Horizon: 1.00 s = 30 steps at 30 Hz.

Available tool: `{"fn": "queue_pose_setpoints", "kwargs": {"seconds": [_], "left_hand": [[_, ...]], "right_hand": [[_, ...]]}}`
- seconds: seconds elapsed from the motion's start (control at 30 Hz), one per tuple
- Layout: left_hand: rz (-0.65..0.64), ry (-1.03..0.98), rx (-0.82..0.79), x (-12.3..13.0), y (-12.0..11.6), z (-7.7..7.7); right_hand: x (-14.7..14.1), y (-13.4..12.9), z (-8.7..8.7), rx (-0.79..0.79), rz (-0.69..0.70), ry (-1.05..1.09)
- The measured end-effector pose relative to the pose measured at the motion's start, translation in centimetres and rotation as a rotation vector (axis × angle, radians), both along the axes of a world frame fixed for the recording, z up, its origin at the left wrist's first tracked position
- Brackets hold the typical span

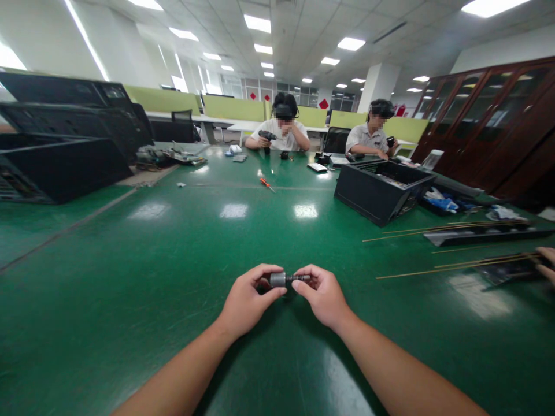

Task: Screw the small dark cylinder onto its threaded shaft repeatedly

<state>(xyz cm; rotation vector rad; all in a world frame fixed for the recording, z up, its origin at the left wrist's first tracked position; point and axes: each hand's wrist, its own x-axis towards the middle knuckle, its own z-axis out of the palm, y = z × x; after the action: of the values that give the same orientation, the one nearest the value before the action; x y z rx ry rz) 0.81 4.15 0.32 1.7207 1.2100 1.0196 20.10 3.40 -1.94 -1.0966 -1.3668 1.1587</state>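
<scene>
Between my two hands, just above the green table [173, 323], is a small grey metal cylinder with a thin stepped shaft [278, 280]. The exact kind of part cannot be made out. My left hand [248, 297] grips the thick cylinder end between thumb and fingers. On the right side, my right hand [326, 296] pinches the narrow dark shaft, with its tip showing past the thumb. The part lies roughly level, and some of it is hidden behind my fingers.
A black computer case [368, 193] stands right of centre; more cases [65, 167] are at the left. An orange screwdriver [265, 183] lies ahead. Thin brass-coloured rods [407, 275] lie at right, near another person's hand [547, 263]. Two people sit across the table, one holding a power drill [266, 136].
</scene>
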Motion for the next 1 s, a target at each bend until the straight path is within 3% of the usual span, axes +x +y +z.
{"fn": "queue_pose_setpoints", "kwargs": {"seconds": [1.0], "left_hand": [[0.027, -0.011, 0.021, -0.02, -0.05, 0.21]], "right_hand": [[-0.08, -0.14, 0.4, -0.029, -0.027, 0.062]]}}
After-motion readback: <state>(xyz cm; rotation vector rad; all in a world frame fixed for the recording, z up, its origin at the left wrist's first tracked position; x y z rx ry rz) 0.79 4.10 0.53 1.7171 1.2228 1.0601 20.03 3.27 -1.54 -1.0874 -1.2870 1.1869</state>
